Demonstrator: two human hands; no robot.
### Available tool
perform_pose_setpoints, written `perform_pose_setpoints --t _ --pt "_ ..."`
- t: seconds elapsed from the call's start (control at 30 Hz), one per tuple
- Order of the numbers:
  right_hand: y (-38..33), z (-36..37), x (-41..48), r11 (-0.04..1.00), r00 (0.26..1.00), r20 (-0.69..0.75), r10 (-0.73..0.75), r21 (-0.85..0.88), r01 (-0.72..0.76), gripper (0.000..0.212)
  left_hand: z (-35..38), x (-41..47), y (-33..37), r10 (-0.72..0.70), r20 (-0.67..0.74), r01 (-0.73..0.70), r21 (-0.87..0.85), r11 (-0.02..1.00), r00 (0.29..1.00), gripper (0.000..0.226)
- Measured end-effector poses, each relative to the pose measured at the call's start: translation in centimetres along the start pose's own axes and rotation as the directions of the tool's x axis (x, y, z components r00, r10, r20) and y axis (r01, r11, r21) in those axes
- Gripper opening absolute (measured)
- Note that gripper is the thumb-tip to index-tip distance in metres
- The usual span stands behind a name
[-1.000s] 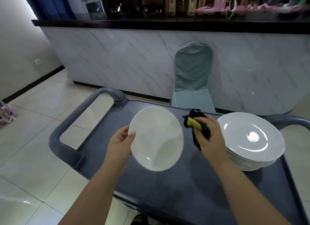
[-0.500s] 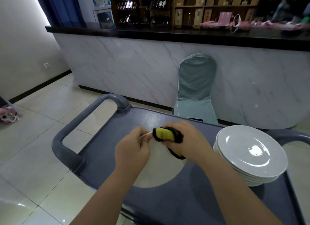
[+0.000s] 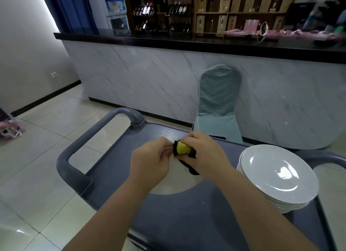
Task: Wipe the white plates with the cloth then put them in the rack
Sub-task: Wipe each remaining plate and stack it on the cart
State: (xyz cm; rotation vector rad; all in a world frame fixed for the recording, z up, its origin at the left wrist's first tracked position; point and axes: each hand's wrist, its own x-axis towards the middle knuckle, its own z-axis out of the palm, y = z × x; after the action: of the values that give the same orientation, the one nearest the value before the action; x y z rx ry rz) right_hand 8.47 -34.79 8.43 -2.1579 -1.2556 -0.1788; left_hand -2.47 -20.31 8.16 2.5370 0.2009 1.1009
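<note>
I hold one white plate (image 3: 176, 183) nearly flat over the grey cart, most of it hidden behind my hands. My left hand (image 3: 149, 162) grips its far rim with closed fingers. My right hand (image 3: 204, 155) is closed on a yellow and black cloth (image 3: 182, 147), pressing it against the plate's far edge right beside my left hand. A stack of white plates (image 3: 277, 176) sits on the cart to the right, apart from my hands. No rack is in view.
The grey cart (image 3: 187, 222) has a raised handle at the left (image 3: 74, 157) and another at the right (image 3: 322, 155). A covered chair (image 3: 218, 104) stands behind it against a marble-fronted bar counter (image 3: 168, 78). Tiled floor lies to the left.
The plate has tipped from facing me to nearly flat. My right hand brought the cloth onto its far edge next to my left hand. The view has tilted upward.
</note>
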Motion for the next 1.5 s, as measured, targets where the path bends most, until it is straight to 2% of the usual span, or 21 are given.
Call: perform_pose_setpoints --t 0.1,0.17,0.27,0.37,0.43,0.47,0.53,0.6,0.67,0.73,0.77,0.83,0.9,1.03,1.17,1.2,1.27,1.3,1.37,1.43,1.5 --pt "1.3 -0.3 -1.4 0.899 0.957 -0.024 0.29 0.351 -0.263 0.015 -1.1 -0.1 -0.7 -0.296 -0.124 0.248 -0.303 0.92 0.947 0.014" --pt "1.7 -0.4 -2.1 0.812 0.919 -0.013 0.395 0.473 -0.343 0.016 -1.1 -0.3 -0.7 -0.374 -0.148 0.292 -0.395 0.871 0.916 0.018" --pt "1.5 -1.0 -1.5 0.94 0.964 -0.071 0.257 0.25 -0.232 0.016 -0.5 -0.2 -0.1 -0.224 -0.095 0.194 -0.253 0.948 0.97 0.013" --pt "0.1 -0.8 -0.2 0.99 0.999 -0.041 -0.028 -0.136 0.022 0.031 0.3 0.5 0.6 0.102 -0.047 -0.101 0.025 0.995 0.994 0.018" --pt "-0.4 -1.0 0.4 0.993 0.998 -0.043 -0.038 -0.117 0.033 0.03 0.3 0.9 0.4 0.139 -0.052 -0.139 0.005 0.99 0.989 0.015" --pt "-0.2 -1.2 0.4 0.999 0.998 -0.063 -0.003 -0.036 0.001 0.026 0.1 0.9 0.1 0.074 -0.087 -0.079 -0.047 0.996 0.993 0.013" --pt "0.7 -1.8 0.1 0.962 0.981 -0.073 0.182 0.218 -0.162 0.016 -0.5 0.7 -0.6 -0.219 -0.183 0.169 -0.258 0.951 0.958 0.016" --pt "1.2 -1.7 -0.7 0.761 0.921 -0.004 0.39 0.564 -0.32 0.014 -0.4 0.4 -0.9 -0.556 -0.215 0.396 -0.504 0.768 0.803 0.018" --pt "1.4 -0.2 -2.0 0.63 0.865 0.011 0.501 0.681 -0.373 0.015 0.4 -0.4 -1.4 -0.69 -0.165 0.503 -0.569 0.651 0.705 0.02" --pt "1.6 1.2 -3.1 0.603 0.804 -0.018 0.595 0.671 -0.431 0.01 1.1 -1.3 -1.9 -0.625 -0.077 0.524 -0.469 0.71 0.777 0.02" --pt "1.6 1.7 -3.6 0.606 0.782 -0.042 0.622 0.657 -0.447 0.011 1.1 -1.7 -2.3 -0.529 -0.048 0.477 -0.371 0.797 0.847 0.018" --pt "1.7 2.1 -4.3 0.704 0.806 -0.111 0.582 0.565 -0.43 0.014 1.1 -1.6 -2.7 -0.251 0.018 0.252 -0.042 0.967 0.968 0.022" --pt "1.3 1.8 -4.1 0.856 0.886 -0.152 0.438 0.371 -0.359 0.016 1.4 -0.7 -1.9 0.012 0.091 -0.025 0.143 0.989 0.996 0.033" --pt "-0.2 -0.2 -2.4 0.987 0.966 -0.204 0.157 0.064 -0.147 0.015 0.9 1.8 0.5 0.24 0.03 -0.241 0.053 0.969 0.97 0.03" --pt "-1.1 -3.2 -1.4 0.985 0.954 -0.272 0.125 0.149 -0.087 0.014 -1.1 4.5 1.3 0.228 -0.134 -0.238 -0.066 0.969 0.964 0.022" --pt "-1.3 -3.6 -1.4 0.969 0.949 -0.27 0.163 0.227 -0.102 0.017 -1.6 4.8 1.4 0.188 -0.156 -0.203 -0.089 0.975 0.97 0.017" --pt "-1.4 -3.8 -1.7 0.878 0.917 -0.239 0.32 0.438 -0.193 0.016 -2.2 4.7 1.1 -0.091 -0.205 0.036 -0.259 0.965 0.974 0.009" --pt "-1.4 -3.5 -2.0 0.798 0.884 -0.208 0.418 0.55 -0.248 0.013 -2.1 4.3 0.9 -0.294 -0.217 0.191 -0.396 0.898 0.931 0.012" --pt "-1.1 -1.9 -3.1 0.607 0.807 -0.112 0.579 0.721 -0.335 0.009 -1.0 2.9 0.2 -0.635 -0.152 0.443 -0.595 0.671 0.757 0.021" --pt "-0.8 -0.2 -4.2 0.505 0.745 -0.032 0.666 0.755 -0.419 0.006 0.5 1.0 -0.5 -0.715 -0.087 0.562 -0.555 0.613 0.694 0.025" --pt "-0.4 0.9 -5.0 0.5 0.714 -0.009 0.7 0.721 -0.48 0.008 1.4 -0.8 -1.2 -0.593 -0.065 0.524 -0.4 0.752 0.802 0.023"
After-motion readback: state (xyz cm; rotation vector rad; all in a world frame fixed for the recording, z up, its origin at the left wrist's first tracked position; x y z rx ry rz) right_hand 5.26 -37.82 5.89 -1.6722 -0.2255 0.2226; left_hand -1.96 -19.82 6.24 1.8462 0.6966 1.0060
